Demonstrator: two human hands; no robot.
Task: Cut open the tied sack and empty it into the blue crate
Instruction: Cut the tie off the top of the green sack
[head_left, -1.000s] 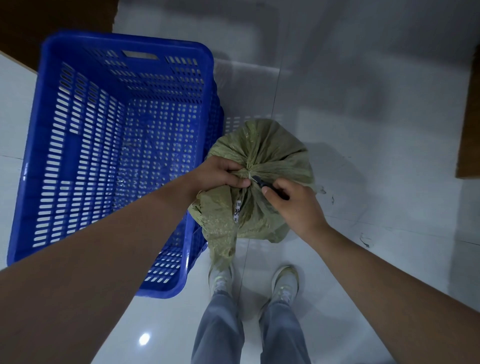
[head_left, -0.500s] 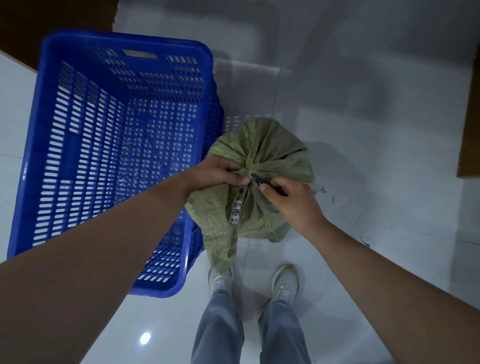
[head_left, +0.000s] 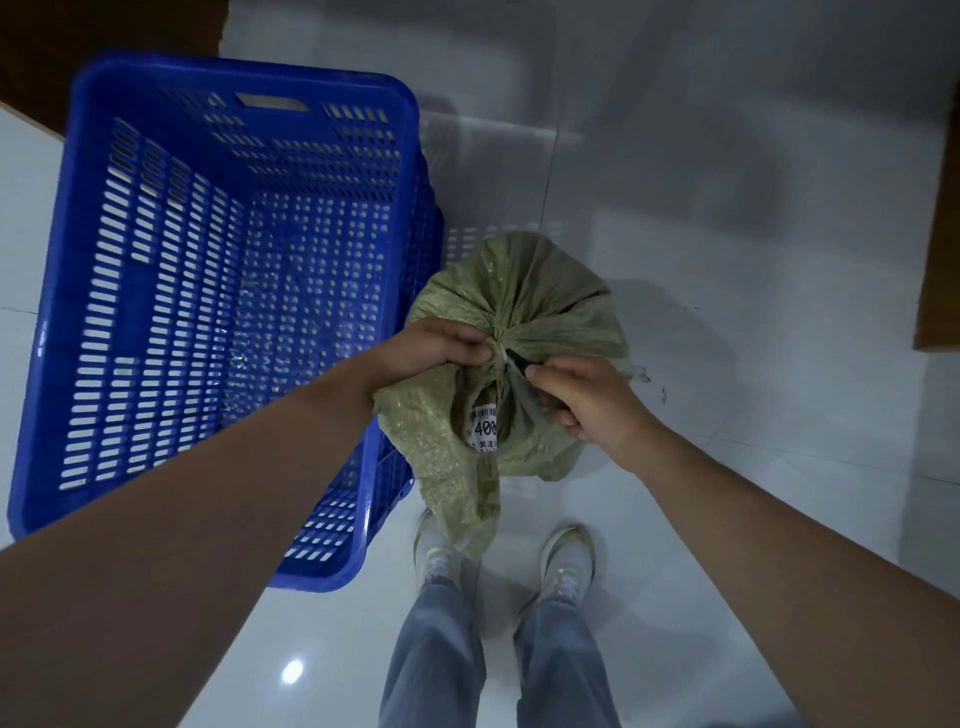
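A slotted blue crate stands on the pale tiled floor, nothing visible inside it. Just beside its right wall sits the green woven sack, its neck tied, a white label hanging below the knot. The left hand reaches over the crate's corner, its grip pinching the gathered neck. The right hand is curled around a dark cutting tool at the knot. The person's shoes stand below.
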